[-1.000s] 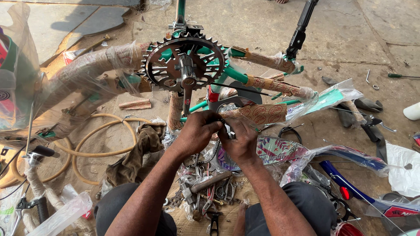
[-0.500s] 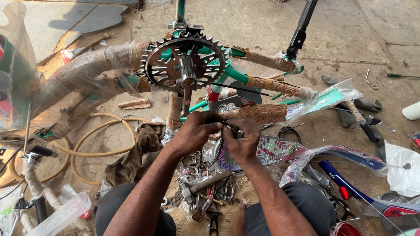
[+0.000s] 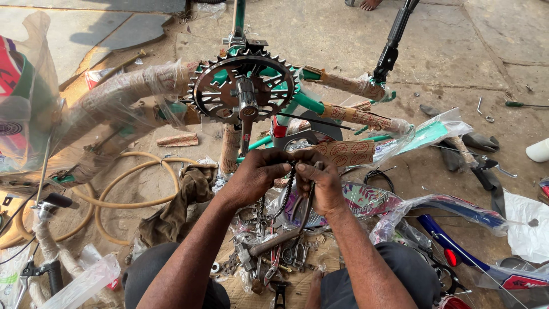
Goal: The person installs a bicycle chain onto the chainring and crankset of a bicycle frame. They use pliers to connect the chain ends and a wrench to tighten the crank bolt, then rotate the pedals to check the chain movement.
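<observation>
My left hand (image 3: 258,174) and my right hand (image 3: 320,180) meet in front of me, below a black chainring (image 3: 245,87) on a green bicycle frame (image 3: 311,104) wrapped in paper and plastic. Between my fingers hangs a loop of bicycle chain (image 3: 284,195). My right hand also grips pliers (image 3: 304,210), their handles pointing down. A crank arm (image 3: 247,117) hangs from the chainring just above my hands.
Tools (image 3: 269,257) lie in a heap on the ground between my knees. A brown rag (image 3: 180,203) and a yellow hose (image 3: 123,200) lie left. Plastic-wrapped blue bicycle parts (image 3: 457,240) lie right. A black seat post (image 3: 394,40) stands upper right.
My hands have shifted slightly and the chain now hangs more plainly between them; the bicycle frame has not moved.
</observation>
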Tool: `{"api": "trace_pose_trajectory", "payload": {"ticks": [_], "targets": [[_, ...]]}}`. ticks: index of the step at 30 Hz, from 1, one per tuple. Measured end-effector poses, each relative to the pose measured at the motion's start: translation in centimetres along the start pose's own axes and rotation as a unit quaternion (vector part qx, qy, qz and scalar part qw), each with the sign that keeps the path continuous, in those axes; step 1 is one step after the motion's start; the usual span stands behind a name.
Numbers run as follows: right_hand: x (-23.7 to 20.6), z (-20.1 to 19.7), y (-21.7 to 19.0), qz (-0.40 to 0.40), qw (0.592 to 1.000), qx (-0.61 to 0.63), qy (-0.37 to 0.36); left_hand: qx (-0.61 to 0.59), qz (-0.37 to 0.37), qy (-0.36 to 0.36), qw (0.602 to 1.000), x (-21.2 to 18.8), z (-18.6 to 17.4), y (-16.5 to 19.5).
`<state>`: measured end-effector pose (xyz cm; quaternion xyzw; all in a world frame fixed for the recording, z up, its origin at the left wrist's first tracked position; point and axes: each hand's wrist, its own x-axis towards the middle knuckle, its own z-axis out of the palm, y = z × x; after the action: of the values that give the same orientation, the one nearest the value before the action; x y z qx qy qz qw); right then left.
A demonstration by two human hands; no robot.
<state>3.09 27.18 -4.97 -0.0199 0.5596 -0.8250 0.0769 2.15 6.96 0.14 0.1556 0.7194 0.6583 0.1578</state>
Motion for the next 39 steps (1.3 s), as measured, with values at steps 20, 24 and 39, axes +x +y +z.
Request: {"api": "trace_pose_trajectory", "payload": {"ticks": [20,24,39], "targets": [[5.8,-5.4,0.0,-0.022,0.995,0.075,0.055,0.366,0.308,0.082,0.874,7.7,3.8,5.6],[10.9,-6.9,1.2,-0.001,0.981,0.182,0.060,0.474,0.264,0.146,0.827,16.3,5.2,8.0],[14.8,-8.6,0.2,-0.059,0.949,0.308,0.030,0.540,0.033,0.076,0.838,18.5,6.4,10.1]]}}
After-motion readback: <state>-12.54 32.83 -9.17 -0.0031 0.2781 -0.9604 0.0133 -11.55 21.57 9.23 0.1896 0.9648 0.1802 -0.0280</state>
